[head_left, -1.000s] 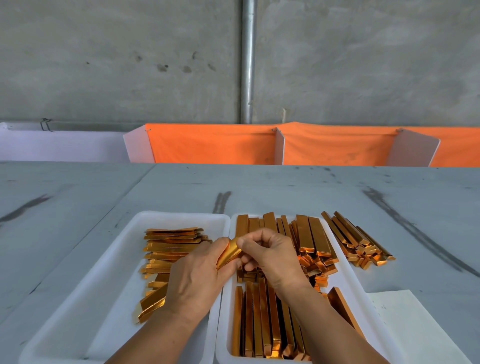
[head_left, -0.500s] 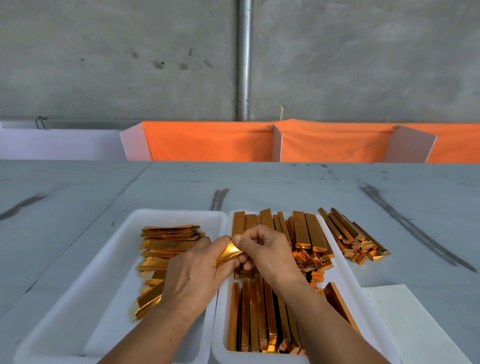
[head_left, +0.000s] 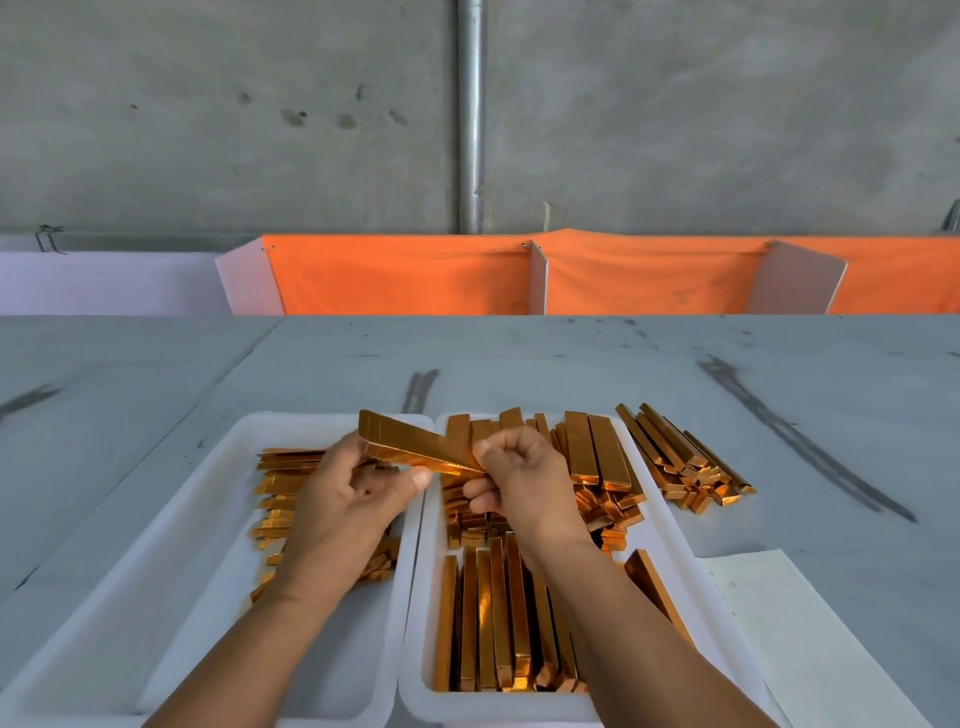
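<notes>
orange cloth (head_left: 405, 275) | grey pipe (head_left: 471, 130) | white paper sheet (head_left: 810, 639) on table (head_left: 156, 374)

A shiny gold box (head_left: 415, 444), slim, tilted, held above two trays.

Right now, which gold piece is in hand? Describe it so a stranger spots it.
Two white trays sit side by side on the grey table. Above their shared edge, the left hand and right hand hold one slim gold carton. It alone is raised and slanted; the other cartons lie in heaps.
</notes>
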